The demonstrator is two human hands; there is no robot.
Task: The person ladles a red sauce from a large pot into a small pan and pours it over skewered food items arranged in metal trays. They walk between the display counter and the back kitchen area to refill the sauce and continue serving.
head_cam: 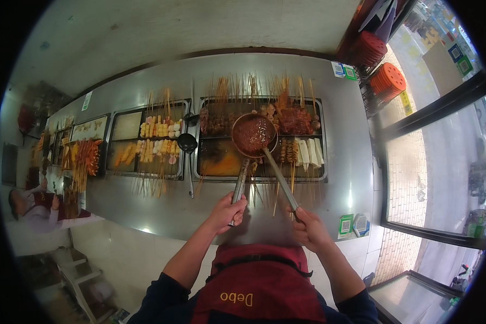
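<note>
My left hand (228, 211) grips the metal handle of a round pan (237, 131) of thick reddish-brown sauce (256, 128). A long metal-handled utensil (281, 178) is held in my right hand (309, 229); its handle reaches the pan's near rim and its far end is hidden, apparently in the sauce. Below the pan lies a divided steel tray (325, 162) with broth. Skewered dark meat (218, 120) and a red sauce-coated heap (295, 120) fill its far part. White skewered pieces (309, 152) and spiral brown skewers (289, 152) lie at its near right.
Two black ladles, one with a round bowl (187, 143), lie between this tray and another skewer tray (109, 172). Stacked orange-red items (388, 79) stand beyond the steel counter's (348, 174) right end. Another person (36, 204) is at far left. Glass doors (437, 182) are at right.
</note>
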